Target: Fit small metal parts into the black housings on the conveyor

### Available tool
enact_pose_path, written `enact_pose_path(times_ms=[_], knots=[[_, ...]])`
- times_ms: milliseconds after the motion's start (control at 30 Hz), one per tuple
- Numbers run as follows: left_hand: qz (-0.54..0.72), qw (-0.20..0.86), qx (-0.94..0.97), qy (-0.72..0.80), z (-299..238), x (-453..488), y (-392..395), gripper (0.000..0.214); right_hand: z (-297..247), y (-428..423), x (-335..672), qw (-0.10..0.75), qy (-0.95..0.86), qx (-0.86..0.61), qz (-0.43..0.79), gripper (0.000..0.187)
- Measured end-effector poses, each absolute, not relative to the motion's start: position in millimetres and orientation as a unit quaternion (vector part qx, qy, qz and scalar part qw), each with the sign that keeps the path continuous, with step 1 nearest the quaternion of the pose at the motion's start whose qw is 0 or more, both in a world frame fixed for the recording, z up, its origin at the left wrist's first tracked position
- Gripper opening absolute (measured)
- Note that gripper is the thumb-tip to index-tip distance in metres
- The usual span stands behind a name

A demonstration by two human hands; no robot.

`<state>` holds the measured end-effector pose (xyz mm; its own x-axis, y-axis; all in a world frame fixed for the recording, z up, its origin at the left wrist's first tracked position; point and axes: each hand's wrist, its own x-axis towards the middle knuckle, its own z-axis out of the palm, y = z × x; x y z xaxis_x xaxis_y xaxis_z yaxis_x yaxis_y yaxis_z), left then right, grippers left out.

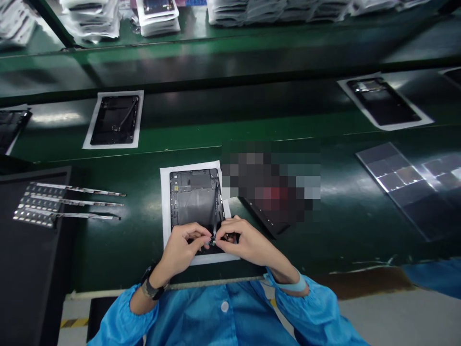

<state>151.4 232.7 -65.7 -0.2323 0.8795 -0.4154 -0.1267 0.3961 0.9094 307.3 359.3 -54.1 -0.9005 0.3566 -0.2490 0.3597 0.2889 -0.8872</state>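
Black housing lying on a white sheet

On the green bench, the housing is resting open side up, its lower end sitting under both hands. The left hand is pinching a small part between thumb and fingers, and the right hand is gripping the same part from the other side. A narrow ribbon is running down the housing's right side towards it; whether the part is touching the housing, I cannot tell. Just to the right, a dark panel is lying askew, partly hidden by blurred blocks. Three thin strips are stretching across the bench on the left. Further back, another black housing is lying on its own sheet.
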Motion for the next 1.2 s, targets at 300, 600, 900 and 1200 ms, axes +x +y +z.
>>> enact_pose_path(times_ms=[300,600,900,1200], knots=[[0.454,0.456,0.355,0.678,-65.2,157.1,229.8,0.013,-61.2,349.9,305.2,-0.007,0.811,0.26,-0.524,0.016],[0.445,0.39,0.393,0.704,-65.3,164.5,228.1,0.02,-62.2,347.1,302.5,0.002,0.815,0.279,-0.507,0.016],[0.482,0.479,0.248,0.691,-70.4,159.1,230.6,0.011,-50.7,353.1,325.1,-0.03,0.752,0.28,-0.597,0.026],[0.468,0.47,0.297,0.688,-68.2,156.5,231.1,0.01,-68.5,338.6,313.4,0.014,0.585,0.308,-0.75,0.02]])
